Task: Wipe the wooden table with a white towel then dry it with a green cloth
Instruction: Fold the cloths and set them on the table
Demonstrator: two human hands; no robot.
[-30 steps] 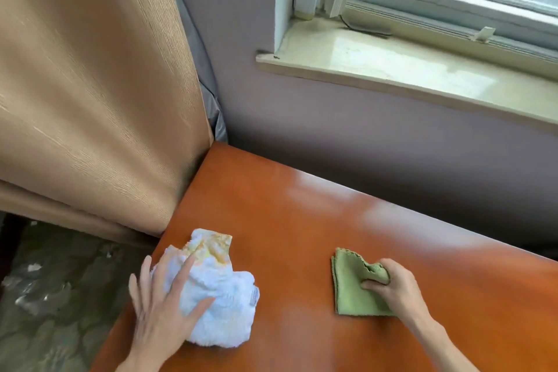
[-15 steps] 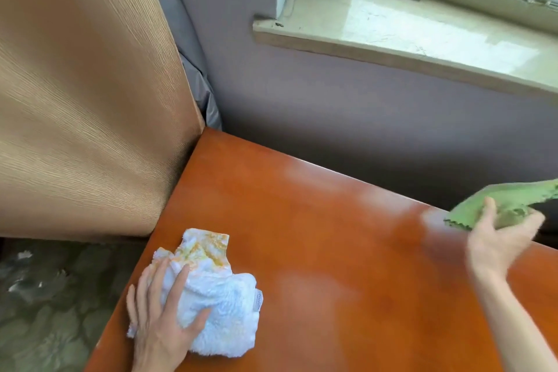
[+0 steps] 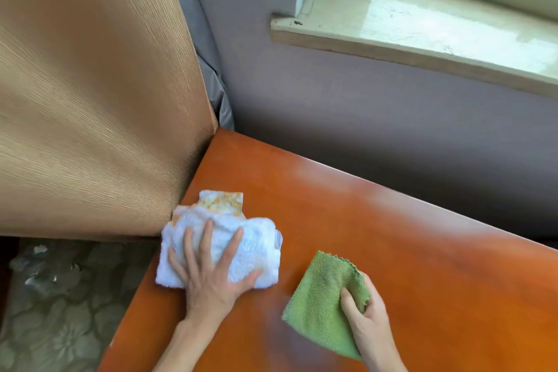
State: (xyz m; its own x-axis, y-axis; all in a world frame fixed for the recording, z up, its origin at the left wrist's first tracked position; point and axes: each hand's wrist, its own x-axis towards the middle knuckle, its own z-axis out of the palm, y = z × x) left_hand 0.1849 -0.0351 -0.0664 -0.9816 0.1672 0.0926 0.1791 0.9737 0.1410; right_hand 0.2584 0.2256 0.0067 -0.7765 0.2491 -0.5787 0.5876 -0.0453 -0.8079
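Note:
A glossy orange-brown wooden table fills the lower right of the head view. A crumpled white towel with a yellow-patterned end lies near the table's left edge. My left hand presses on the towel with its fingers spread flat. To its right a green cloth lies on the table, part of it blurred. My right hand grips the cloth's right edge, fingers curled over it.
A tan curtain hangs at the left and touches the table's far left corner. A purple-grey wall backs the table, with a stone window sill above. Patterned floor shows past the table's left edge.
My right hand swung the green cloth up to the far right, then brought it back down onto the table beside the towel. The left hand and towel shifted slightly toward the far side.

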